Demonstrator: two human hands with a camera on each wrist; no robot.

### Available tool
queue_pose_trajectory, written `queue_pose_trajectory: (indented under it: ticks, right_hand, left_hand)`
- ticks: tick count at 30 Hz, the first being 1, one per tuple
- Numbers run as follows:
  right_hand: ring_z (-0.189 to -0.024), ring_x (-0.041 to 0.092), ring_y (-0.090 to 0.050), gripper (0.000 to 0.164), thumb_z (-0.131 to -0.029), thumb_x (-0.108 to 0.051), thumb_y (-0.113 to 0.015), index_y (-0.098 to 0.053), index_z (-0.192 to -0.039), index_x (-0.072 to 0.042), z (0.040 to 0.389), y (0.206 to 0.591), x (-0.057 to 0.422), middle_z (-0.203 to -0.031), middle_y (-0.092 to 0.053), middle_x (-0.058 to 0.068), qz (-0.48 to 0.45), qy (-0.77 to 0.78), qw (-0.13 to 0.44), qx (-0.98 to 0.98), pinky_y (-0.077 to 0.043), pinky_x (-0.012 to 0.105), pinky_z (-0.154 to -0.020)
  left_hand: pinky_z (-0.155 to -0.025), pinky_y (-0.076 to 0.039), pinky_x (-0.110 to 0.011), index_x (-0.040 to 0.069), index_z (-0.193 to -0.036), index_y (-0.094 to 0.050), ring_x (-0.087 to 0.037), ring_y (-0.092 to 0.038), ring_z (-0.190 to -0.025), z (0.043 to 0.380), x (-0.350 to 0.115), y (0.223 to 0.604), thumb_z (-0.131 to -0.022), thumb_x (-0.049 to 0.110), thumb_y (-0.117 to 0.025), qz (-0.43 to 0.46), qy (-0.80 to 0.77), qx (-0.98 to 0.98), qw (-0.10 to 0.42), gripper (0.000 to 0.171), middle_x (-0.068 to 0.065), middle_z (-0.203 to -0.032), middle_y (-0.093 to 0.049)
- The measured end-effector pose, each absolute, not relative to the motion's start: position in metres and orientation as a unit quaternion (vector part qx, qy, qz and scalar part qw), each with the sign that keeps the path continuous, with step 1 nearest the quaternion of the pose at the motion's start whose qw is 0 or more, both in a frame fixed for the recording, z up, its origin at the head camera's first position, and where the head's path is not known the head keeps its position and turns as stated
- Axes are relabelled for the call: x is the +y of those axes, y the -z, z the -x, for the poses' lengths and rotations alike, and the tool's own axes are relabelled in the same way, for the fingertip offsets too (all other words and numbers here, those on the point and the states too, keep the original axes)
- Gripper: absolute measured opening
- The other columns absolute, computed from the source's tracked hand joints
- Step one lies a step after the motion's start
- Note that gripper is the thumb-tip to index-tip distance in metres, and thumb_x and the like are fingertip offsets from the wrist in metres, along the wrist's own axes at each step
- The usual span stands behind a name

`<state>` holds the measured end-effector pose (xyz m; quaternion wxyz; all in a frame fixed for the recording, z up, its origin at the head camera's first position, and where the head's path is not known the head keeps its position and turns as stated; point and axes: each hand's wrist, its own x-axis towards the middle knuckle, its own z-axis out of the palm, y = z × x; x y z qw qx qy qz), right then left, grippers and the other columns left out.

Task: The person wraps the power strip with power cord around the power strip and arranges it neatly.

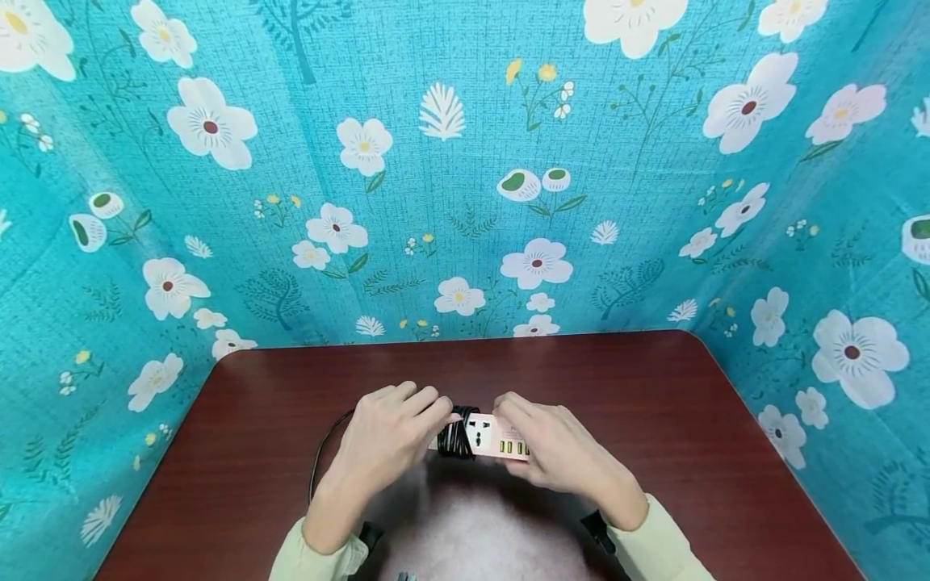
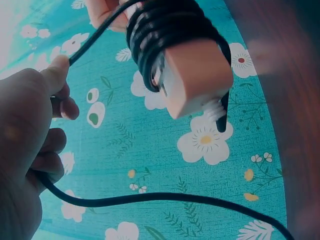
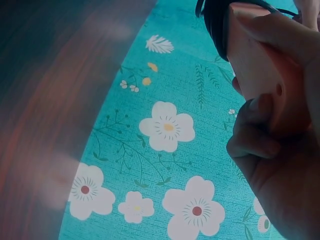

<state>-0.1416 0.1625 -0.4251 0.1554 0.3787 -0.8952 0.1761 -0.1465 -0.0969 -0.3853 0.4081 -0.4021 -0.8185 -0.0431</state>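
A white and pink power strip [image 1: 490, 436] with sockets and several green USB ports is held above the table in the head view. Its black cord [image 1: 454, 436] is wound several times around the strip's left part. My right hand [image 1: 555, 444] grips the strip's right end, thumb and fingers around the casing. In the left wrist view my left hand [image 2: 30, 135] pinches the cord [image 2: 95, 37] between thumb and forefinger, while the other fingers curl round it. From there the loose length trails away below the hand. The strip's end [image 2: 200, 75] shows beyond the coils.
A dark red-brown table [image 1: 291, 379] lies under the hands. Behind it and at both sides hangs a turquoise cloth [image 1: 407, 242] printed with white flowers. At the head view's bottom edge, a pale blurred area [image 1: 479, 532] lies between the forearms.
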Motion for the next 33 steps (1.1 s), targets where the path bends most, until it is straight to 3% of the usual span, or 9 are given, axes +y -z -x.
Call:
queue_pose_trajectory:
  ticks: [10,21,25,33]
  right_hand:
    - [-0.071,-0.005,-0.05,0.051,-0.072,-0.031,-0.084,-0.055,-0.114,-0.019,0.133,0.42,0.157,-0.099,-0.056,-0.016,-0.423,-0.214,0.135,-0.87,-0.039,0.009,-0.057]
    - [-0.073,-0.005,-0.05,0.049,-0.075,-0.033,-0.082,-0.056,-0.114,-0.02,0.126,0.414,0.154,-0.104,-0.055,-0.017,-0.445,-0.235,0.135,-0.854,-0.038,0.007,-0.061]
    - [-0.073,-0.004,-0.05,0.049,-0.074,-0.031,-0.081,-0.056,-0.115,-0.019,0.125,0.411,0.153,-0.103,-0.056,-0.016,-0.458,-0.253,0.134,-0.841,-0.038,0.006,-0.062]
    - [-0.075,-0.004,-0.051,0.052,-0.077,-0.031,-0.081,-0.054,-0.12,-0.021,0.12,0.405,0.151,-0.108,-0.057,-0.016,-0.474,-0.293,0.102,-0.824,-0.037,0.002,-0.065]
  left_hand:
    - [-0.049,-0.04,-0.019,0.027,-0.089,-0.065,-0.003,-0.046,-0.057,0.153,-0.103,0.395,-0.094,0.036,-0.065,0.42,0.116,-0.838,0.328,0.01,0.016,-0.071,-0.055]
    - [-0.052,-0.032,-0.01,0.028,-0.09,-0.067,0.006,-0.041,-0.059,0.166,-0.109,0.406,-0.093,0.033,-0.067,0.44,0.232,-0.824,0.271,0.006,0.019,-0.078,-0.057]
    - [-0.055,-0.035,-0.01,0.03,-0.093,-0.067,0.008,-0.042,-0.06,0.17,-0.111,0.411,-0.096,0.034,-0.062,0.441,0.269,-0.831,0.208,0.008,0.02,-0.083,-0.059]
    - [-0.06,-0.043,-0.016,0.029,-0.092,-0.068,0.002,-0.046,-0.065,0.176,-0.117,0.416,-0.098,0.027,-0.06,0.437,0.404,-0.803,0.026,0.011,0.013,-0.079,-0.058]
